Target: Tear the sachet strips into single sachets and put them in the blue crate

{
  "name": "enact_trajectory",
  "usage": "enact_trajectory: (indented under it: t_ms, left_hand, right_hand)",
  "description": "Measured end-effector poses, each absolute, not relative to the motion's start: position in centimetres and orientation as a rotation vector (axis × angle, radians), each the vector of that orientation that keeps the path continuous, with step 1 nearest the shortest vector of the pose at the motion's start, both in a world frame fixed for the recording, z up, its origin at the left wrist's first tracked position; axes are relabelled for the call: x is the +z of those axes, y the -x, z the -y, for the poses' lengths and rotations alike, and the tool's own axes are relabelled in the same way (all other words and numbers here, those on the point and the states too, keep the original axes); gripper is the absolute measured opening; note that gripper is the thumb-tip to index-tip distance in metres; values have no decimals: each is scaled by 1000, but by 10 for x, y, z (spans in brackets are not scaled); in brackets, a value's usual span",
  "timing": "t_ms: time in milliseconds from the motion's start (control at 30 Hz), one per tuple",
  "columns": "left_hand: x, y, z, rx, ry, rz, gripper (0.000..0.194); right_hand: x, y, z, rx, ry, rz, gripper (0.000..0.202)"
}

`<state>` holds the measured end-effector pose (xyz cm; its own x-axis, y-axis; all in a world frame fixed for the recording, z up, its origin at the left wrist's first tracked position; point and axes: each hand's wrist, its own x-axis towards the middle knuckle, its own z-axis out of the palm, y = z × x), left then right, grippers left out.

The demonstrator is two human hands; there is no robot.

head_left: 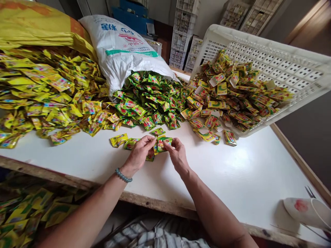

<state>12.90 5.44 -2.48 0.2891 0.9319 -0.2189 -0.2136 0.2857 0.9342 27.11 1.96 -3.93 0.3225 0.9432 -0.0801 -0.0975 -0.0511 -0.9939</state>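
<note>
My left hand [139, 153], with a beaded bracelet on the wrist, pinches the left side of a small green-and-yellow packet [161, 144]. My right hand [178, 151] grips the packet's right side between thumb and fingers. Just behind it lies a green packet [158, 132]. Another green packet [131, 143] and a yellow packet [119, 140] rest on the white table [207, 172] left of my hands. Part of a further packet [150, 157] shows under my left fingers. Beyond my hands spreads a heap of green packets [155, 100] at the mouth of a white sack [116, 44].
Yellow packets [51, 89] spill from a yellow sack [38, 24] on the left. A tilted white crate [271, 65] spills small printed boxes [222, 100] at right. A white mug [302, 210] stands near the right front corner. Flat yellow-green pieces [33, 210] lie below the table edge.
</note>
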Motion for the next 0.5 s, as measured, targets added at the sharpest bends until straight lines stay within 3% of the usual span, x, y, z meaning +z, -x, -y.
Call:
enact_trajectory:
  t_ms: [300, 400, 500]
  left_hand:
    - [-28, -121, -55, 924, -1100, -1005, 47]
    - [-27, -121, -56, 943, -1145, -1052, 55]
    - [-24, -122, -57, 936, -1155, -1076, 60]
  right_hand:
    - [-22, -272, -14, 1371, 1245, 927, 43]
    - [-17, -303, -26, 1221, 1237, 857, 43]
    - [-7, -360, -45, 835, 1345, 841, 38]
